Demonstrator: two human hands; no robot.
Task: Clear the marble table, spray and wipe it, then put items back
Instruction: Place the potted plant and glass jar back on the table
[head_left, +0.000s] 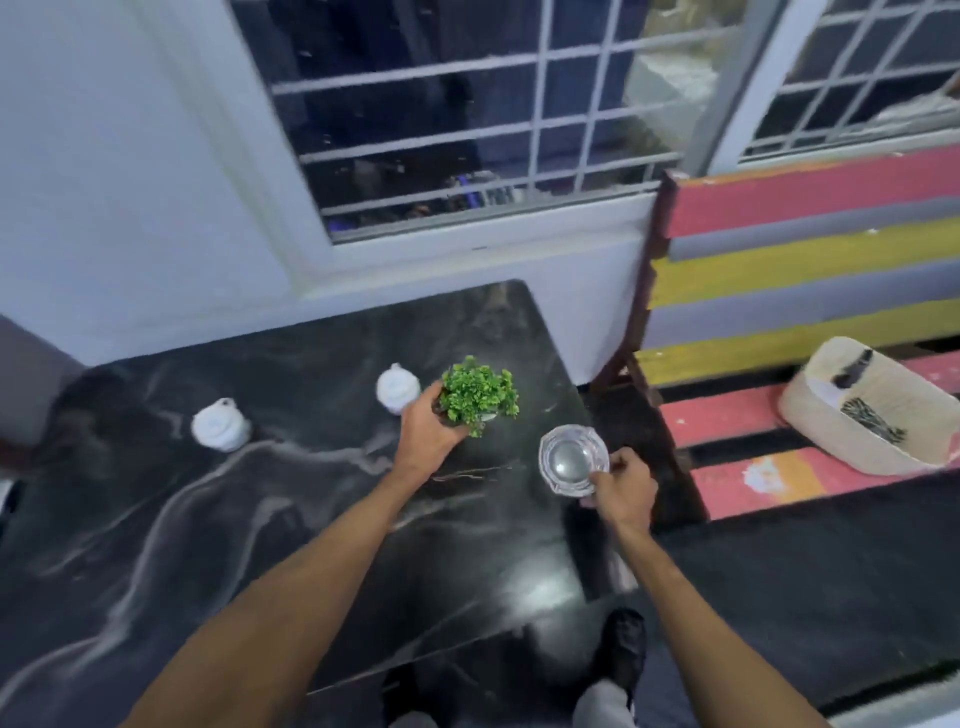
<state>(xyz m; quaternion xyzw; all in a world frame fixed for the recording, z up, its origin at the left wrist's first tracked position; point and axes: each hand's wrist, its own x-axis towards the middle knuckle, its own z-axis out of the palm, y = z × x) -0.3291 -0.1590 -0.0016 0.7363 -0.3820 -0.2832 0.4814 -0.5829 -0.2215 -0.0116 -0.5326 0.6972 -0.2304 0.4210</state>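
Note:
The black marble table (218, 519) with white veins fills the lower left. My left hand (428, 434) is wrapped around the pot of a small green plant (479, 393) near the table's right side. My right hand (623, 486) grips the near rim of a clear glass dish (571, 457) at the table's right edge. Two small white jars stand on the marble: one (397, 388) just left of the plant, another (221, 426) farther left. Whether the plant and the dish rest on the table or are lifted, I cannot tell.
A bench with red and yellow slats (810, 280) stands to the right of the table, with a cream woven basket (872, 410) on its seat. A white wall and a barred window (467, 119) run behind the table. Dark floor lies below right, with my feet (623, 654) there.

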